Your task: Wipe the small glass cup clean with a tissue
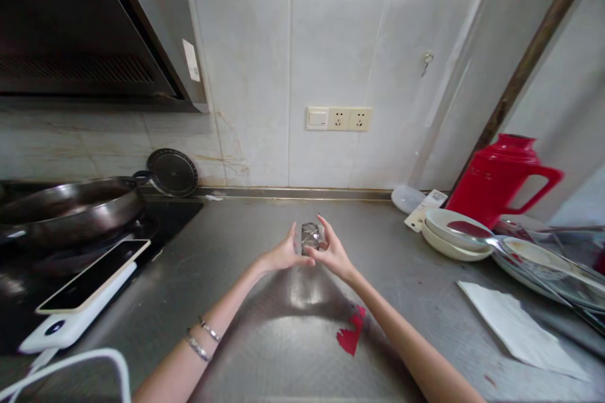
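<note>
A small clear glass point(310, 236) with a criss-cross cut pattern stands in the middle of the steel countertop, between my two hands. My left hand point(282, 254) curves around its left side, with the thumb across the front near the base. From the right, my right hand point(333, 253) closes on the glass, its thumb at the lower front and a finger reaching up along the side. Parts of both hands' fingers are hidden behind the glass. Nearer to me, a torn red paper scrap point(350, 331) lies on the countertop point(283, 352).
Left, a phone point(94, 277) rests on a white device point(80, 312) with a cable, beside a pan point(75, 217) on the black stove. Right are a red thermos jug point(503, 179), stacked bowls point(456, 245) and a white paper towel point(520, 327). A wall with sockets point(350, 119) closes the back.
</note>
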`<control>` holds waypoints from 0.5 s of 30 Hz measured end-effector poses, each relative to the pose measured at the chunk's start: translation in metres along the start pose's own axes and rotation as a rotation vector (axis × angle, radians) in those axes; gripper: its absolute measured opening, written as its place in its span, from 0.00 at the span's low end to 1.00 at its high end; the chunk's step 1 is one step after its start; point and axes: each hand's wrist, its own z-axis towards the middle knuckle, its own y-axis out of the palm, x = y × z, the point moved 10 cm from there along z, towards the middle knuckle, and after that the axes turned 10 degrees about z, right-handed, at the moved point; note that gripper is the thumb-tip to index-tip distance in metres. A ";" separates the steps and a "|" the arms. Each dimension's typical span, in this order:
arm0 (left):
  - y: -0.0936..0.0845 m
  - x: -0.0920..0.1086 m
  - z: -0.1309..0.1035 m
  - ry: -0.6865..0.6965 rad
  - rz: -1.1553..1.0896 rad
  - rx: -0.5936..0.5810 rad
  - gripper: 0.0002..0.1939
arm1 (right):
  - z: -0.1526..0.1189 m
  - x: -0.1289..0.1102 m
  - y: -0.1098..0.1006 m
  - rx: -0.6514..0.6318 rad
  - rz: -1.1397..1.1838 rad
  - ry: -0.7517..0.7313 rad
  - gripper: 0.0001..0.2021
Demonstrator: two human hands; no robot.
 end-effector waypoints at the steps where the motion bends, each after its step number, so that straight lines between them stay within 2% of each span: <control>1: -0.005 0.000 0.000 0.035 0.069 0.056 0.64 | 0.000 0.004 -0.001 0.022 0.015 0.040 0.42; 2: -0.008 0.000 0.000 0.060 0.128 0.100 0.67 | 0.000 0.008 -0.002 0.038 0.018 0.071 0.42; 4: -0.007 0.000 -0.001 0.100 0.180 0.134 0.66 | -0.001 0.012 0.000 0.050 0.001 0.103 0.42; 8: 0.000 0.000 -0.002 0.132 0.194 0.112 0.51 | -0.003 0.012 0.004 0.041 -0.050 0.087 0.43; 10: -0.003 0.005 -0.004 0.149 0.234 0.143 0.45 | -0.002 0.010 -0.001 0.073 -0.036 0.051 0.38; 13: -0.009 0.017 -0.007 0.168 0.278 0.206 0.43 | 0.000 0.013 -0.010 0.140 0.077 0.069 0.23; 15: -0.010 0.023 -0.009 0.163 0.272 0.216 0.43 | 0.003 0.018 -0.012 0.142 0.146 0.115 0.22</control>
